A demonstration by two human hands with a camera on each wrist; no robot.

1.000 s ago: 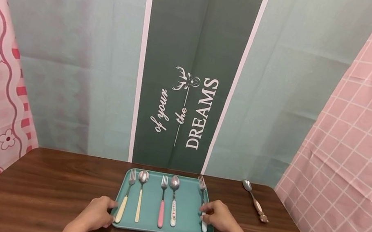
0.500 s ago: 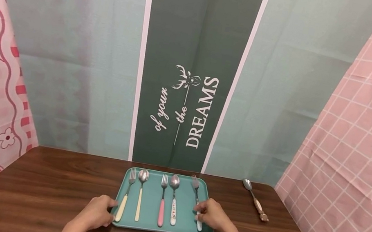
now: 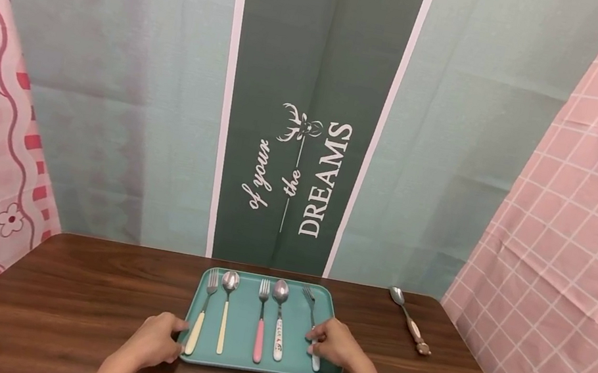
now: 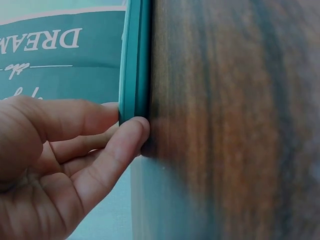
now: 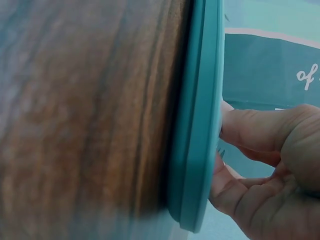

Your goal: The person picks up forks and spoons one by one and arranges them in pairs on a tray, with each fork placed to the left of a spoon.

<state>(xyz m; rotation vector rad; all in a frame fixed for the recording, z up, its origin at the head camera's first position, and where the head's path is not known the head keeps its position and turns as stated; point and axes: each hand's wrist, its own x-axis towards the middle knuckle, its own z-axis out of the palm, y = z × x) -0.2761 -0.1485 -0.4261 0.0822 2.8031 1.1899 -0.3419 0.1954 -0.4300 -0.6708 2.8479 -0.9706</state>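
A teal tray lies on the table with cutlery set lengthwise in it. My left hand grips the tray's left edge near its front corner; in the left wrist view, thumb and fingertips meet at the rim. At the tray's right side, my right hand pinches a pale-handled fork, its tines leaning left and part of its handle hidden by fingers. Left to right, the others are a cream-handled fork, a cream-handled spoon, a pink-handled fork and a spoon with a patterned white handle.
Apart from the tray, a spoon with an animal-shaped handle end lies on the brown wooden table at the back right. Cloth hangs behind the table, and pink curtains stand on both sides.
My right hand has moved the pale-handled fork left, from the tray's right rim onto its floor, and its tines have swung left. My left hand keeps its place on the tray.
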